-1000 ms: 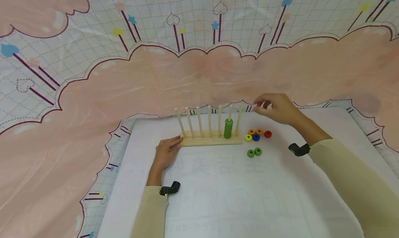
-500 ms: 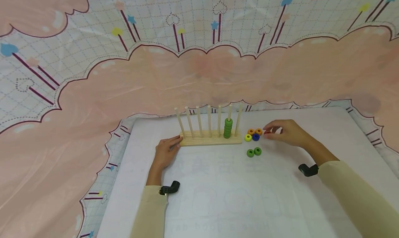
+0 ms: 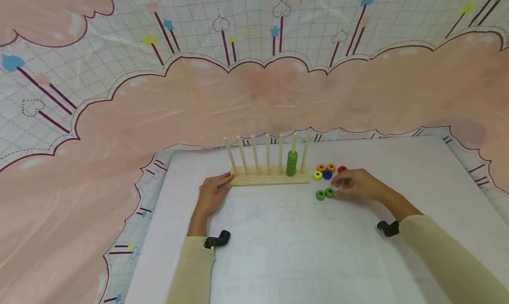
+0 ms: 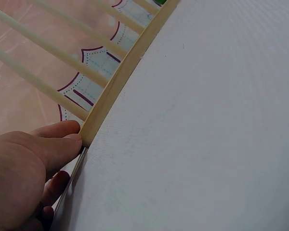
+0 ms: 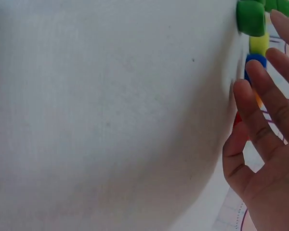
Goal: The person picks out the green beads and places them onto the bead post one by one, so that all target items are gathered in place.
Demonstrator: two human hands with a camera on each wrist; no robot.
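Note:
A wooden peg rack [image 3: 262, 180] with several upright pegs stands on the table. Green beads [image 3: 291, 163] are stacked on its second peg from the right. My left hand [image 3: 212, 193] holds the rack's left end; in the left wrist view, thumb and a finger pinch the base [image 4: 116, 86] at its corner. My right hand [image 3: 359, 184] reaches in from the right with bent, spread fingers, holding nothing. Its fingertips are right beside a loose green bead [image 3: 329, 192]; another green bead [image 3: 320, 195] lies left of that one.
Behind the green pair lie a yellow bead [image 3: 317, 175], a blue bead [image 3: 327, 175], two orange beads [image 3: 331, 167] and a red bead [image 3: 342, 169], partly covered by the right hand. The white tabletop [image 3: 286, 246] meets a patterned pink cloth [image 3: 254, 96] at the back.
The right hand came down from above the beads to the red bead, then moved toward the front, to the loose green beads. The red bead stayed on the table. The left hand has not moved.

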